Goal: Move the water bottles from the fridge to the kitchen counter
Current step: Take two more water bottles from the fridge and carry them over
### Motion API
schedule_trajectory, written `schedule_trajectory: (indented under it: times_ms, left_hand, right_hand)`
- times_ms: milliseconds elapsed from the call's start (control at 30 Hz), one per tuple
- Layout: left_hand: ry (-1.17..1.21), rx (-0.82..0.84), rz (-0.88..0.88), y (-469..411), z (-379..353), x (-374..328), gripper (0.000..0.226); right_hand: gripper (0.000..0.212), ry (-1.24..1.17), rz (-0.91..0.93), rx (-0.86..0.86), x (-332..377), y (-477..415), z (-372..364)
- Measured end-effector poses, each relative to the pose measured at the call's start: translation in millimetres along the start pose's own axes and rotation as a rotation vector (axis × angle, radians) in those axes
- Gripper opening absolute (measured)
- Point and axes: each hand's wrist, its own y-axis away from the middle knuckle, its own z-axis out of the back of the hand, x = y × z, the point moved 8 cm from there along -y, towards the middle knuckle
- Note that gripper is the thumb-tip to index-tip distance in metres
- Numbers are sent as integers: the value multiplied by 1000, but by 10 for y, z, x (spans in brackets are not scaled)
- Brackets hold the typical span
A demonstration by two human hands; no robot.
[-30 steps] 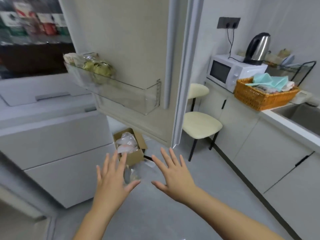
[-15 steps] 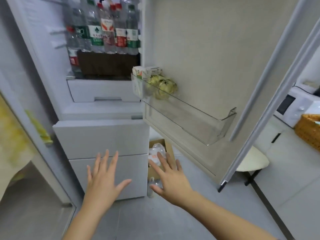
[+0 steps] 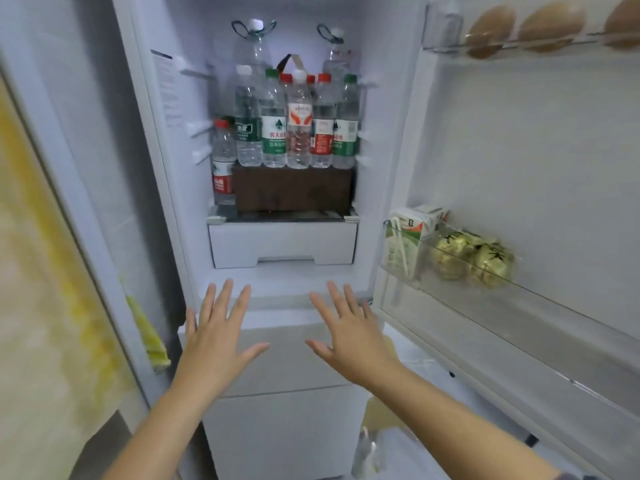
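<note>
Water bottles (image 3: pixel 298 126): a tight row of clear bottles with red, green and white caps. They stand upright on a brown box (image 3: pixel 292 190) inside the open fridge (image 3: pixel 183 202), on its glass shelf.
Single bottle (image 3: pixel 223 164): red cap, red label. It stands lower, on the shelf itself, just left of the box and touching it.
Large jugs (image 3: pixel 252 46): two, with carry loops at the neck, behind the row and taller than it.
Left hand (image 3: pixel 216 337): raised palm-forward in front of the fridge's lower ledge, below the bottles and well apart from them. The fingers are straight and spread and hold nothing.
Right hand (image 3: pixel 349 336): beside the left at the same height. Its fingers are also straight and fanned apart, with nothing in them.
White drawer (image 3: pixel 282 242): directly under the glass shelf, closed.
Lower drawers (image 3: pixel 277 427): closed fronts behind and below the hands.
Door (image 3: pixel 519 150): swung open at the right.
Door shelf (image 3: pixel 485 306): clear plastic, holding a drink carton (image 3: pixel 408 233) with a straw and green-gold wrapped balls (image 3: pixel 471 261).
Eggs (image 3: pixel 550 22): brown, in the top door rack.
Yellow cloth (image 3: pixel 147 327): hangs at the fridge's left edge.
</note>
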Motion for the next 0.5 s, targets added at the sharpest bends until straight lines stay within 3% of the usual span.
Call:
schedule_trajectory:
  times_ms: [500]
  left_hand:
    - [-230,2,15,-2197,419,639,93]
  right_hand:
    - [76,15,26,-197,171,-2626,552]
